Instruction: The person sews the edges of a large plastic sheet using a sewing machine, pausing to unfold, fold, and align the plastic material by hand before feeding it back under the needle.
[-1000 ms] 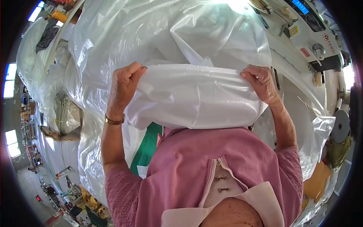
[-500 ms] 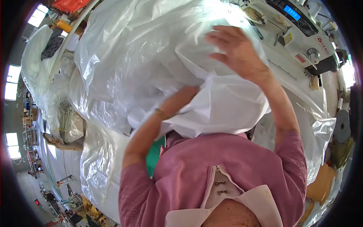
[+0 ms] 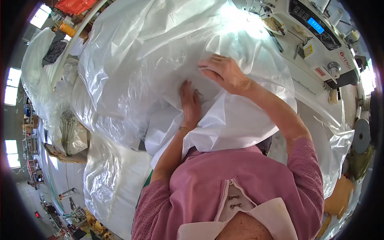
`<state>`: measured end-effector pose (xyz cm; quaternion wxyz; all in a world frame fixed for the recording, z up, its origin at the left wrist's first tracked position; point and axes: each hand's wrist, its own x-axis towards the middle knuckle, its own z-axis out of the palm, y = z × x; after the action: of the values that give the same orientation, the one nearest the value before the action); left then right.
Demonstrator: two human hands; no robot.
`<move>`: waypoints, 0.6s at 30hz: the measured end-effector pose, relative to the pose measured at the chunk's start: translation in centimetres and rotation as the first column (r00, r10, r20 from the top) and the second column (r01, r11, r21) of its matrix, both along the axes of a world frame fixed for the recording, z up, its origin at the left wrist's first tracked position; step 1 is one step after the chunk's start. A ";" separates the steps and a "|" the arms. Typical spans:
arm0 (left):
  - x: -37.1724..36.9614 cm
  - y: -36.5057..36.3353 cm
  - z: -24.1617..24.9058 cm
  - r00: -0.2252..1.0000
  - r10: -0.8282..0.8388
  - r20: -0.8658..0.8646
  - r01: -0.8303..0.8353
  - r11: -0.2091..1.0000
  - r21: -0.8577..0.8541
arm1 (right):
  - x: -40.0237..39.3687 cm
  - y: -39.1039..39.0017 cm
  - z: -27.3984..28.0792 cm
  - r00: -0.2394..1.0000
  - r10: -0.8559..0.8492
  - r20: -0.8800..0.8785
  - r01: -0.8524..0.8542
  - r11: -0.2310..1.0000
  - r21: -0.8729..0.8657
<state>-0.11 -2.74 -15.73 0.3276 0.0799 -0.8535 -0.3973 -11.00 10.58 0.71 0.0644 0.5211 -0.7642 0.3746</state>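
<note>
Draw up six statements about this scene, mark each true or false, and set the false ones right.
1. The left hand and right hand are both over white plastic sheeting. True.
2. Both hands wear gloves. False: both are bare.
3. A band encircles the left wrist. True.
4. The display on the sewing machine is lit blue. True.
5. The sewing machine stands to the person's left. False: it is to the right.
6. The person is dressed in green. False: the top is pink.
</note>
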 end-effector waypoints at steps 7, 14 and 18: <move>-2.4 -3.3 -5.3 0.939 -0.175 0.297 -0.001 0.861 0.509 | -0.3 -8.0 -4.2 0.383 0.104 0.918 0.039 0.991 -0.128; -3.9 -7.7 -11.4 0.939 -0.116 0.323 0.006 0.947 0.322 | -4.1 -13.8 -11.5 0.977 0.203 0.059 -0.211 0.946 0.246; -4.0 -12.5 -11.3 0.947 0.081 0.311 -0.128 0.983 0.133 | -5.2 -15.9 -6.1 0.966 0.252 -0.061 -0.235 0.950 0.207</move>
<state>-4.13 -15.21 -27.02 0.2058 0.2099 -0.8555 -0.4262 -16.20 -5.30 -5.41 -0.0016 0.6310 -0.7239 0.2791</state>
